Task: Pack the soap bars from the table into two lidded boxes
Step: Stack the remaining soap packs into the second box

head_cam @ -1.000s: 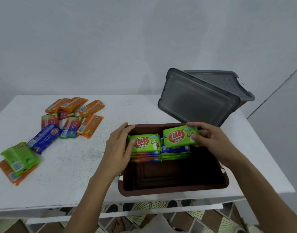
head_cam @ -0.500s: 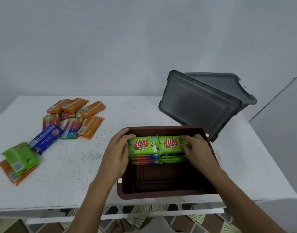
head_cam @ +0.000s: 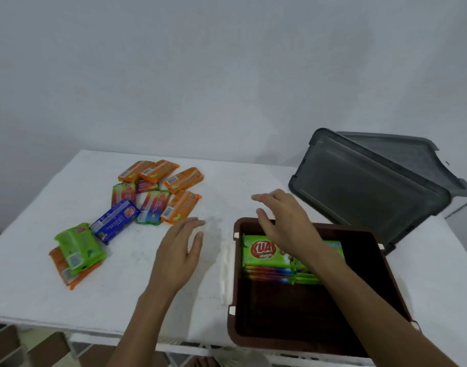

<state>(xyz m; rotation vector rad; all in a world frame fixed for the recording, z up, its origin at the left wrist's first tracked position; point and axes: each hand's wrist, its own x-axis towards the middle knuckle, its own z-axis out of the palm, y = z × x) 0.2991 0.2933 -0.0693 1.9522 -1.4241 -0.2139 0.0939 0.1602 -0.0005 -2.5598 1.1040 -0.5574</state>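
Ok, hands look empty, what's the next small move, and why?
Probably reach the left hand to the nearest orange bar and grip it: it and the right hand are open and empty, loose bars lie on the table, and the brown box has bare floor in front of its two stacks.

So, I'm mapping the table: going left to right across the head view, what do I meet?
From the left: green soap bar, blue soap bar, left hand, brown box, grey lid.
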